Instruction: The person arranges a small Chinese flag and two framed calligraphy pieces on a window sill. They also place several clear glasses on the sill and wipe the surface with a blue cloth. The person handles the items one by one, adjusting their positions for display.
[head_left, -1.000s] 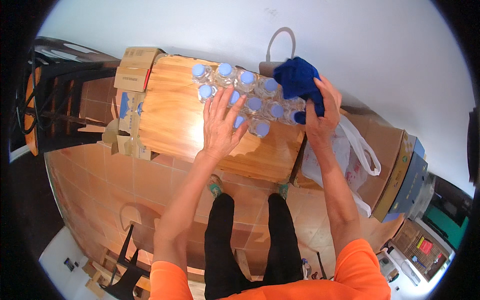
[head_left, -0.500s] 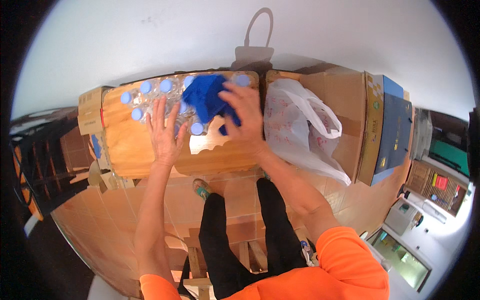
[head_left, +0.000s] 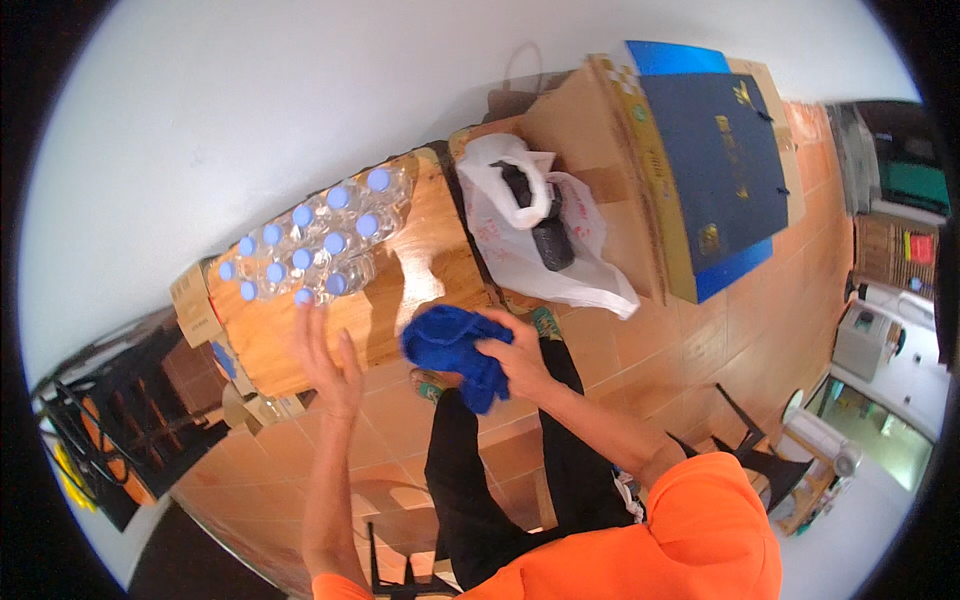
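A bunched blue cloth (head_left: pixel 450 345) hangs from my right hand (head_left: pixel 518 360), whose thumb and fingers pinch its right side. The cloth is in front of the wooden table's near edge, above my legs. My left hand (head_left: pixel 332 372) is over the table's near side, its fingers stretched and a little blurred. Its fingertips reach close to the nearest capped bottle; whether they touch it I cannot tell. Several clear plastic bottles (head_left: pixel 335 243) with light blue caps stand in slanting rows on the wooden table (head_left: pixel 385 318).
Right of the bottles is a white plastic bag (head_left: pixel 590 275) with a black object (head_left: pixel 552 240) showing. Beside it are an open cardboard box (head_left: pixel 570 120) and a large dark blue box (head_left: pixel 715 170). A dark chair (head_left: pixel 750 450) stands on the tiled floor (head_left: pixel 640 380) at right.
My right hand has drawn the blue cloth from over the bottles back toward my body. My left hand has come nearer too. The view has turned, and more bottles show.
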